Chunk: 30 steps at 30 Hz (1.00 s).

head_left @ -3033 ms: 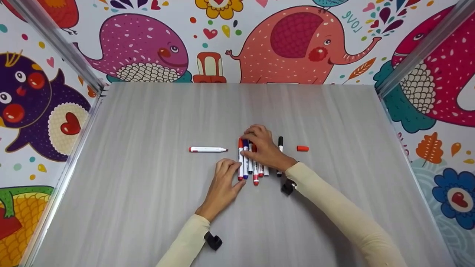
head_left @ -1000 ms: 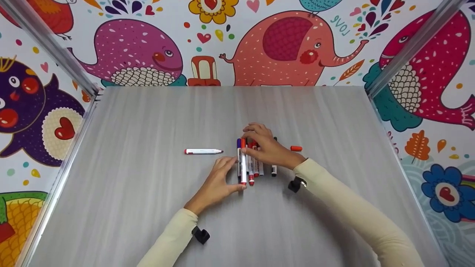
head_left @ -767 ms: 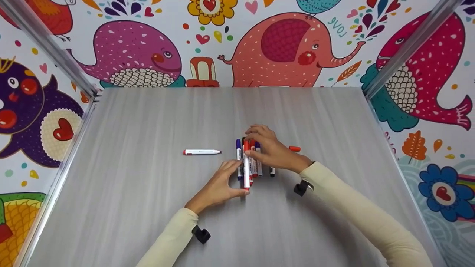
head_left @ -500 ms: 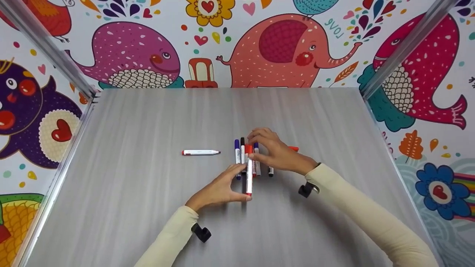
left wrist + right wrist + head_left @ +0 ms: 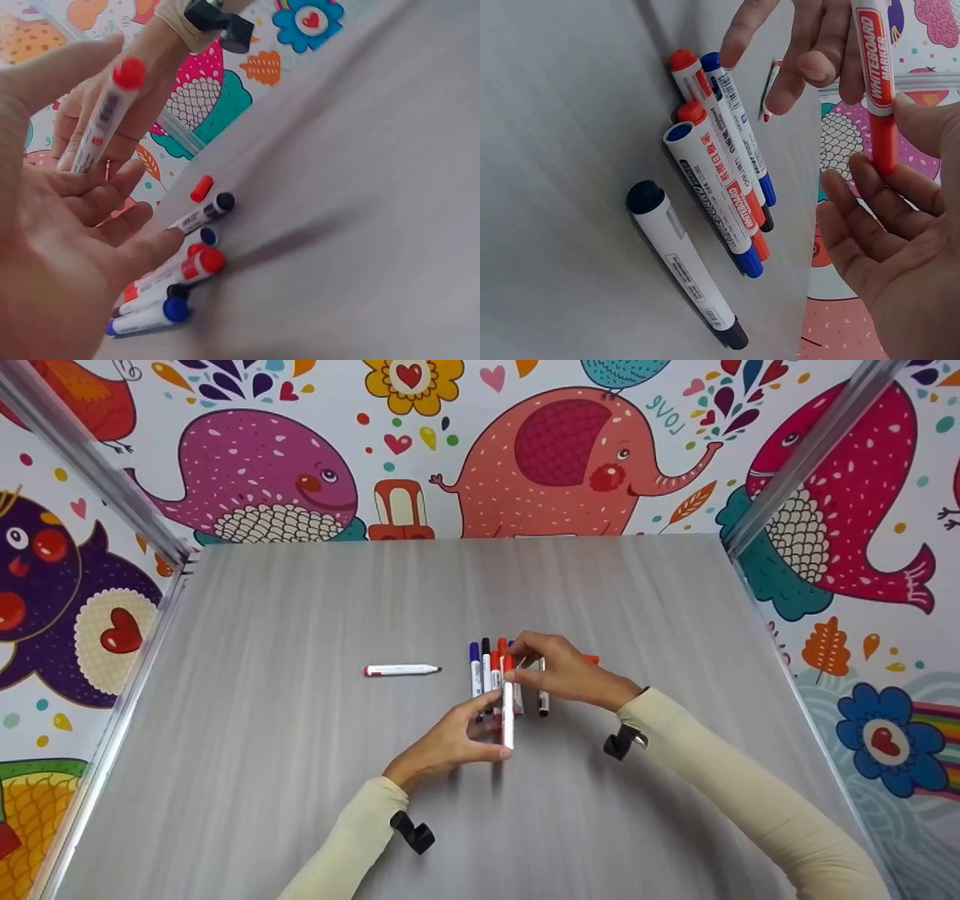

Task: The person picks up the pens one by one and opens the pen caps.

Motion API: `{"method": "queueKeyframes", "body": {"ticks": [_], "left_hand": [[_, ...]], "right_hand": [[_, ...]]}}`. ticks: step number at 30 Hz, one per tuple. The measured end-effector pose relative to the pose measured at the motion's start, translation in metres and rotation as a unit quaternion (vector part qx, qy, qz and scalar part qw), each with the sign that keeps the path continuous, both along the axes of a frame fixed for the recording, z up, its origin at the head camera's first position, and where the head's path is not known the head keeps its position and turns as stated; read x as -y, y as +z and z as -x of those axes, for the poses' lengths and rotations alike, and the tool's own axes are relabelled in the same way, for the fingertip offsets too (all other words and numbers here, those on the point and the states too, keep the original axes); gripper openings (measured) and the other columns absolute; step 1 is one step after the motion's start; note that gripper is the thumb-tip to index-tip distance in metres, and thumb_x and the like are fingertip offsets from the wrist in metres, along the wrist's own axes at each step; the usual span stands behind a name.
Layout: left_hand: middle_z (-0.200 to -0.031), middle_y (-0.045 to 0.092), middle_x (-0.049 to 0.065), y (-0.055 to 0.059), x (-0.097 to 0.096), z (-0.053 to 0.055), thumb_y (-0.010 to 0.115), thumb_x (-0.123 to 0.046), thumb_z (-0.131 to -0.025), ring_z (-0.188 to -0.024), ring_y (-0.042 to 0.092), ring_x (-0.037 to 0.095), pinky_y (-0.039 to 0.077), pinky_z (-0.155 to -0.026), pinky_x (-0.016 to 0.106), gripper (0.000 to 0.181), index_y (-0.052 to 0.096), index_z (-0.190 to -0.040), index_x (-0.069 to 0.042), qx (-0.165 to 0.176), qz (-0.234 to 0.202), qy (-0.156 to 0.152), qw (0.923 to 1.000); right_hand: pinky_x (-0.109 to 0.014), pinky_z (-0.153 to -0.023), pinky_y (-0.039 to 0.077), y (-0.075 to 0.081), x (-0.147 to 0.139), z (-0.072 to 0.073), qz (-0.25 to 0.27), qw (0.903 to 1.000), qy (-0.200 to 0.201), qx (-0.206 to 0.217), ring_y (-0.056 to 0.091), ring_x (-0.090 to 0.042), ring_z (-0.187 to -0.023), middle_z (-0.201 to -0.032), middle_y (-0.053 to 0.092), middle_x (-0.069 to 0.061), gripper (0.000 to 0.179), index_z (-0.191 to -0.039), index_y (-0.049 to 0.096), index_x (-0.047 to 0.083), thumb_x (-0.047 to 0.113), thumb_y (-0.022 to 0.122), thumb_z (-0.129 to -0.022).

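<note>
Both hands hold one white whiteboard marker [image 5: 508,716] with a red cap, raised over the table. My right hand [image 5: 574,671] pinches its capped end between thumb and fingers. At the other end is the thumb of my left hand [image 5: 450,742], its fingers reaching along the barrel. In the left wrist view the marker's red end [image 5: 129,73] sits beside that thumb. Beneath lies a row of capped markers [image 5: 720,180], red, blue and black, partly hidden by the hands in the head view. A black-capped marker [image 5: 543,690] lies right of the row.
An uncapped marker [image 5: 401,670] lies crosswise left of the row, its tip pointing right. A loose red cap [image 5: 591,658] lies beyond the right hand, partly covered. The grey table [image 5: 300,607] ends at walls printed with cartoon animals, with metal posts at its far corners.
The red-capped marker has come up from the row's left end and moved right over the other markers, both hands going with it. The head view has shifted slightly.
</note>
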<state>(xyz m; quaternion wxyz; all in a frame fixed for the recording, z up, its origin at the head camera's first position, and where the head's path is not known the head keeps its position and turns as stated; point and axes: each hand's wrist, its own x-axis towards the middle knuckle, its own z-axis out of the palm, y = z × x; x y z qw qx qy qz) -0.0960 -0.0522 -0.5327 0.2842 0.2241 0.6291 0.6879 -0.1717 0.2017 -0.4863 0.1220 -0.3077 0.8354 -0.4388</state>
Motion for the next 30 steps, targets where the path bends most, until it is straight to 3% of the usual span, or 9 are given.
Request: {"method": "queueKeyframes", "body": {"ticks": [3,7,13,19,26,30], "left_hand": [[-0.157,0.05,0.036,0.001,-0.003,0.002,0.083,-0.012,-0.095,-0.144,0.049,0.06,0.052,-0.114,0.046,0.089,0.034,-0.165,0.011,0.005,-0.034,0.018,0.9992],[-0.144,0.062,0.032,0.002,-0.007,0.006,0.078,-0.014,-0.098,-0.138,0.054,0.058,0.055,-0.11,0.038,0.076,0.041,-0.159,0.013,0.001,-0.025,0.035,0.9991],[-0.134,0.07,0.027,0.003,-0.008,0.009,0.076,-0.013,-0.1,-0.124,0.068,0.035,0.058,-0.1,0.032,0.068,0.046,-0.155,0.013,0.006,-0.002,0.045,0.999],[-0.126,0.073,0.028,0.005,-0.008,0.012,0.075,-0.01,-0.1,-0.106,0.071,0.016,0.057,-0.093,0.027,0.052,0.056,-0.144,0.011,0.003,0.015,0.059,0.9982],[-0.111,0.078,0.008,0.011,-0.004,0.017,0.077,-0.012,-0.098,-0.099,0.07,0.014,0.055,-0.088,0.024,0.044,0.064,-0.136,0.007,-0.025,0.058,0.066,0.9958],[-0.107,0.077,0.005,0.016,-0.001,0.018,0.078,-0.015,-0.099,-0.095,0.072,0.016,0.057,-0.084,0.027,0.043,0.067,-0.136,0.004,-0.043,0.097,0.061,0.9925]], "right_hand": [[-0.043,-0.09,0.06,0.0,0.001,0.0,0.013,0.9998,-0.012,-0.003,0.069,-0.019,-0.101,-0.113,0.074,-0.002,0.029,-0.124,0.071,0.008,0.024,0.082,-0.102],[-0.047,-0.091,0.059,0.001,0.003,-0.003,0.019,0.9996,-0.021,0.004,0.068,-0.019,-0.102,-0.114,0.073,-0.002,0.033,-0.128,0.069,0.005,0.021,0.082,-0.102],[-0.046,-0.092,0.059,-0.002,0.005,-0.008,0.029,0.9994,-0.019,-0.009,0.069,-0.021,-0.105,-0.119,0.073,-0.006,0.041,-0.139,0.065,0.003,0.014,0.08,-0.103],[-0.051,-0.095,0.06,-0.001,0.004,-0.014,0.022,0.9993,-0.009,-0.027,0.069,-0.022,-0.107,-0.124,0.073,-0.01,0.044,-0.143,0.066,0.003,0.014,0.08,-0.103],[-0.047,-0.096,0.06,0.001,-0.003,-0.022,-0.008,0.9993,-0.025,-0.026,0.068,-0.021,-0.107,-0.125,0.074,-0.013,0.048,-0.145,0.066,0.006,0.017,0.083,-0.101],[-0.049,-0.096,0.06,0.001,-0.007,-0.026,-0.013,0.9992,-0.026,-0.028,0.068,-0.02,-0.106,-0.123,0.075,-0.013,0.046,-0.143,0.068,0.007,0.017,0.083,-0.101]]}}
